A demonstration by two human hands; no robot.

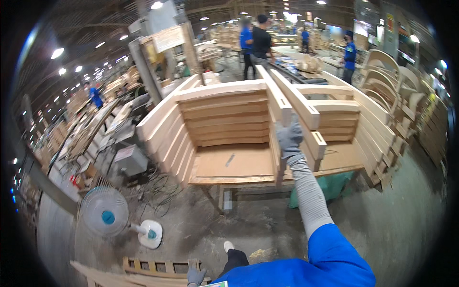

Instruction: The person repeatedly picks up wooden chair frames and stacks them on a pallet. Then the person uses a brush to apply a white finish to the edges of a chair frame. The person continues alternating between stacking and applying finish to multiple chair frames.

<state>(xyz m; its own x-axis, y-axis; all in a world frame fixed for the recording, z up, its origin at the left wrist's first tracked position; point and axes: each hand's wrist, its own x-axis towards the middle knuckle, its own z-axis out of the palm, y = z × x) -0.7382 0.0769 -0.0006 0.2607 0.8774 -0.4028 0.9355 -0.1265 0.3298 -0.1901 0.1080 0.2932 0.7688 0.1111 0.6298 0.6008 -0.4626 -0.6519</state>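
The fingers (296,125) of the gloved right hand (290,138) are closed about the near rail end of the upper frame (222,89), a pale wooden piece. That frame tops the left stack (227,125), at the stack's right side. Motion blur softens the glove outline. The gloved left hand (196,276) is low, at the bottom edge of the view, at the right end of a slatted wooden frame (155,266); its fingers are partly cut off, and whether they grip cannot be told.

The left stack consists of several like frames laid one over another, crossbars at the far side and rails toward the wearer. Just right of it stands a right stack (333,109) of similar build, separated at the top by a narrow gap. Narrow slots are visible in the near rail ends. Both stacks rest on a brown surface (239,168), which bears a small grey strip (230,160) inside the left stack.

Beneath the surface, to the right, hangs or lies green material (330,188); which cannot be told. On the floor (203,234), left of centre, stands a white fan (105,213) with a blue hub. Loose cables (165,196) lie near a grey box (130,160). Curved wooden parts (382,71) are piled at the far right. Beyond the stacks, a person in black (262,42) stands beside a person in blue (245,38).
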